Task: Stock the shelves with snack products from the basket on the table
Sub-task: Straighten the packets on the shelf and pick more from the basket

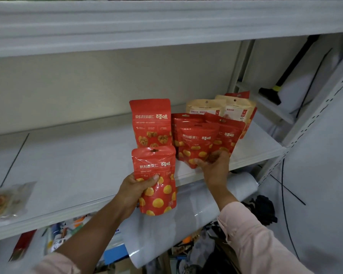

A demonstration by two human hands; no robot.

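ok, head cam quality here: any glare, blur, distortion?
Head view: wide-angle bends the upper shelf edge; glare glints on the chestnut pouch in the left hand; the clear snack packet far left is smeared; label print on the walnut pouch is soft yet legible; the right hand gripping the shelved chestnut pouch is evenly lit.

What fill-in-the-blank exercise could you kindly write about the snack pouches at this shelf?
The left hand holds a raised chestnut pouch, its ____ on the front.
The right hand grips the ____ edge of a standing chestnut pouch.
The walnut pouch stands ____ on the white shelf.
Missing words: thumb; bottom; upright.
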